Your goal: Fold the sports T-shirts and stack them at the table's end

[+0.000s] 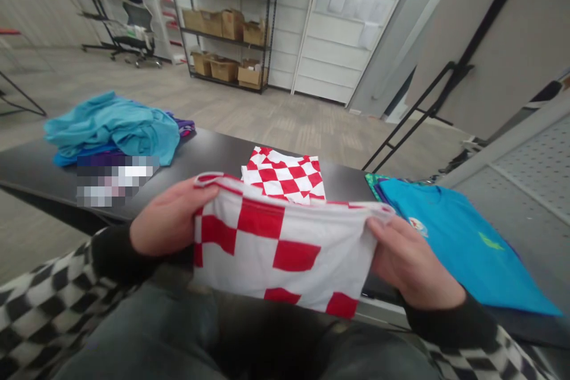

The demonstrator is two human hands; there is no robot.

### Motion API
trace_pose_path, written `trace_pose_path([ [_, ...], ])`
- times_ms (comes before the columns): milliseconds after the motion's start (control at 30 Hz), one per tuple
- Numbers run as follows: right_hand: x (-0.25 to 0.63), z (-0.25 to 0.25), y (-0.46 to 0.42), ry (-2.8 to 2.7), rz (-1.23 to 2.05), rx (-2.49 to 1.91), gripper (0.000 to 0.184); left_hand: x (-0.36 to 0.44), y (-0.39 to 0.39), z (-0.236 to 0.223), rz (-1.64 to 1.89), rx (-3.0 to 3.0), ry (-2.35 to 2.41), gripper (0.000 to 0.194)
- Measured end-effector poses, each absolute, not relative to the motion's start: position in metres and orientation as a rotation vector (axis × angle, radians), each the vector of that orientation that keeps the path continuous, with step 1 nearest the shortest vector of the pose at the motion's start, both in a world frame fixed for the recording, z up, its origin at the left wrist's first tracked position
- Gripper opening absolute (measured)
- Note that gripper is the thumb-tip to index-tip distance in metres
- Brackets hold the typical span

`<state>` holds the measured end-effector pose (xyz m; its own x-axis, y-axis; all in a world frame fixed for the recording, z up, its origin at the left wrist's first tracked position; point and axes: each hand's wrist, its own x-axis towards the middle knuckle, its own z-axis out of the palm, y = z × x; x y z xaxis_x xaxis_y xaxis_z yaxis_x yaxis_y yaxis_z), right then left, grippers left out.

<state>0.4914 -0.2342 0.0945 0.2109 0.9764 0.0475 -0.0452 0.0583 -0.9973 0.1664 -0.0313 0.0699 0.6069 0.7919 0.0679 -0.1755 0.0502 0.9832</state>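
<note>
A red-and-white checkered garment hangs stretched between my hands above my lap. Its upper edge looks like an open waistband; I cannot tell its exact kind. My left hand grips the left corner of that edge, thumb on the near side. At the right corner my right hand is closed the same way, the fingers partly hidden by the cloth. Just beyond lies a folded red-and-white checkered shirt on the black table, its lower part covered by the held cloth.
A crumpled pile of light blue clothes lies on the table's left, with a blurred-out patch in front. Flat blue shirts are stacked at the right. Behind stand a shelf with cardboard boxes, an office chair and a black metal stand.
</note>
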Motion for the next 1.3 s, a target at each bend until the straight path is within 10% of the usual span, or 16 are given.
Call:
trace_pose_path([
  [300,0.590,0.045,-0.035,-0.529,1.240,-1.250,0.023,0.311,0.138,0.049,0.518,0.815,0.760,0.036],
  [767,0.632,-0.012,0.003,-0.409,0.815,-1.328,0.048,0.321,0.183,0.004,0.866,1.106,0.871,0.060],
  [1033,0.642,-0.015,-0.054,-0.968,0.201,-1.555,0.055,0.276,0.162,0.011,1.151,1.667,1.131,0.060],
  [1300,0.563,-0.004,-0.212,-0.915,0.249,-1.522,0.037,0.227,0.082,0.002,0.756,2.108,1.057,0.021],
])
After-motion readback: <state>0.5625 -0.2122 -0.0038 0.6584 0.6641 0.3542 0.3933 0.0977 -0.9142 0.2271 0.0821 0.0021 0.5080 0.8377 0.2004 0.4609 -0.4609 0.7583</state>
